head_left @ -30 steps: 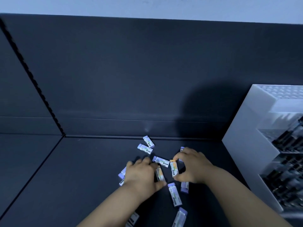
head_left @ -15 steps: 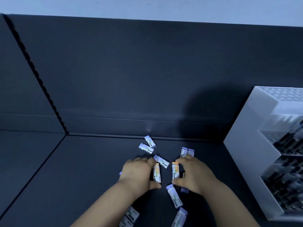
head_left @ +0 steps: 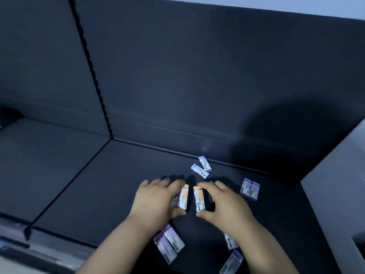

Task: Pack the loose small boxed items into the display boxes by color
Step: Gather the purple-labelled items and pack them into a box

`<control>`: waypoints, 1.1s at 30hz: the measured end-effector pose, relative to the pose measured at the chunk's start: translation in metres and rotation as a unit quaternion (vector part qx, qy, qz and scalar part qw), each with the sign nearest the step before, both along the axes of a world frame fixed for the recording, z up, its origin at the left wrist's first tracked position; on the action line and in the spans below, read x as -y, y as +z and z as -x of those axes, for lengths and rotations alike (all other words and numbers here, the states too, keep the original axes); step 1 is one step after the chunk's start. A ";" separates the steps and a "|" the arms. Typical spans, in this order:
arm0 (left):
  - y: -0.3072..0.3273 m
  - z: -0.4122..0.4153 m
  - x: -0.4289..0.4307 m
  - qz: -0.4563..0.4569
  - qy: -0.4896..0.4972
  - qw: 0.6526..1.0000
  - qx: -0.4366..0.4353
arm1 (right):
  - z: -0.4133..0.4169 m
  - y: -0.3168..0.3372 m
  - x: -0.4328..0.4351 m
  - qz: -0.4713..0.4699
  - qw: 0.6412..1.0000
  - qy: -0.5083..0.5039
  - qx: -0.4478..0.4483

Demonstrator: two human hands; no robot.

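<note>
Small white boxes with coloured ends lie scattered on a dark surface (head_left: pixel 110 194). My left hand (head_left: pixel 156 200) grips an orange-ended box (head_left: pixel 183 198) between fingertips and thumb, with another box partly hidden under its fingers. My right hand (head_left: pixel 225 204) pinches a second orange-ended box (head_left: pixel 199 198) by its two ends. The two orange boxes stand close, side by side. Purple-ended boxes lie around: two at the back (head_left: pixel 202 168), a pair to the right (head_left: pixel 249 189), a pair near my left forearm (head_left: pixel 168 243), and two by my right forearm (head_left: pixel 232 262).
A dark padded back wall (head_left: pixel 197 86) rises behind the boxes, with a seam at the left. A white unit's side (head_left: pixel 335 184) stands at the right edge. No display box shows in this view.
Both hands have brought the two orange-ended boxes closer together, side by side. The camera has swung left and tilted, so the white rack on the right is mostly out of view.
</note>
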State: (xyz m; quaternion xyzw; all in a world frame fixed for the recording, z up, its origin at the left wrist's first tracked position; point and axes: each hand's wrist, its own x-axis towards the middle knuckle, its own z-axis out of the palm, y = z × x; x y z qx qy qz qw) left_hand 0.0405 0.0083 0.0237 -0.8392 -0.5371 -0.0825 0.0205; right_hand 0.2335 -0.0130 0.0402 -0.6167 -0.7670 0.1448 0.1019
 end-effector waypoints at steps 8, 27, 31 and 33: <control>-0.002 0.099 0.015 -0.054 0.065 0.996 0.011 | 0.097 0.008 -0.011 -0.022 0.998 0.059 0.017; 0.032 0.451 -0.009 -0.098 0.112 0.988 -0.040 | 0.450 0.021 -0.045 -0.030 0.993 0.109 -0.012; 0.031 0.478 -0.036 -0.102 0.115 0.988 -0.027 | 0.476 0.027 -0.074 -0.026 0.993 0.111 -0.006; 0.027 0.491 -0.050 -0.099 0.112 0.989 -0.018 | 0.488 0.028 -0.092 -0.026 0.994 0.109 -0.012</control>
